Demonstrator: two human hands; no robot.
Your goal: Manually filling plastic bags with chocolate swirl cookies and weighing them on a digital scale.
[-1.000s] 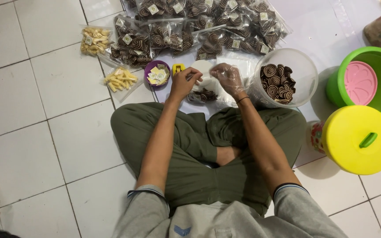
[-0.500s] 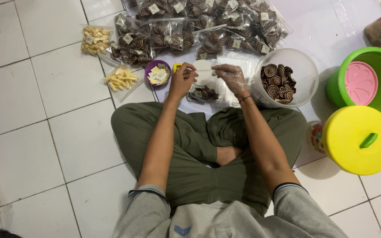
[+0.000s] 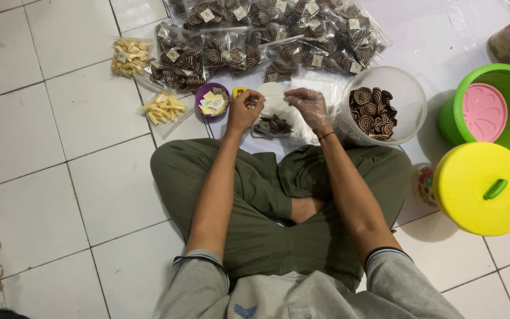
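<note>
Both hands, left (image 3: 244,110) and gloved right (image 3: 309,106), pinched on clear bag (image 3: 274,112); cookie tub (image 3: 385,103) beside.

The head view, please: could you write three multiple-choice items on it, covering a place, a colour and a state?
1. Where is the clear tub of swirl cookies?
A. beside the right hand
B. on the lap
C. inside the green bucket

2. What colour is the lid with the green handle?
A. pink
B. yellow
C. white

3. How is the right hand covered?
A. bare
B. in a thick knitted mitten
C. in a thin clear glove

Answers: 1 A, the tub stands on the floor next to that hand. 2 B, its top is plain yellow. 3 C, a wrinkled see-through film covers it, while the left hand is bare.
</note>
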